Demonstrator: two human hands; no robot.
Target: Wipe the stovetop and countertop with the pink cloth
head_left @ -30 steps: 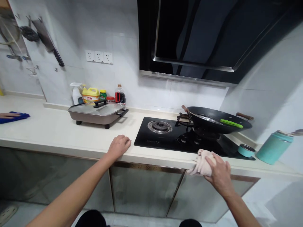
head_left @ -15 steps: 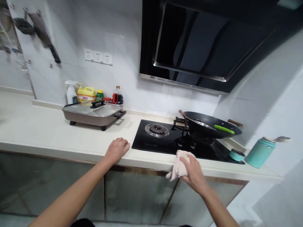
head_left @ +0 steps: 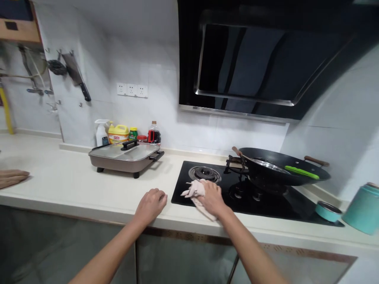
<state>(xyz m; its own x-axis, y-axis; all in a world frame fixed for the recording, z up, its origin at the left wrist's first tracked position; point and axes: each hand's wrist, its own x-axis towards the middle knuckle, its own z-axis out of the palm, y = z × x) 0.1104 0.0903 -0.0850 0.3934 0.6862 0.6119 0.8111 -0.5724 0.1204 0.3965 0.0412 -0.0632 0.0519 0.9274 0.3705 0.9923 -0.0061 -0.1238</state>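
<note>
My right hand (head_left: 212,197) presses a pale pink cloth (head_left: 196,189) onto the left front of the black glass gas hob (head_left: 225,193), just in front of the left burner (head_left: 204,173). Part of the cloth hangs back over the hob's front edge onto the counter. My left hand (head_left: 151,204) rests on the white countertop (head_left: 112,193), left of the hob, with its fingers curled in and nothing visible in them. On the right burner sits a black wok (head_left: 266,173) with wooden handles; a metal lid or dish and a bright green-handled utensil (head_left: 302,172) lie in it.
A brown electric pan (head_left: 118,162) with a glass lid stands at left, bottles (head_left: 118,134) behind it. Another person's hand (head_left: 13,178) lies on the counter at far left. Turquoise containers (head_left: 328,212) stand at right. The range hood (head_left: 245,63) overhangs; a cleaver (head_left: 75,73) hangs on the wall.
My right hand has moved left and forward with the cloth, from the counter's front edge onto the hob. The view has shifted, bringing another person's hand in at the left. My left hand stays on the counter.
</note>
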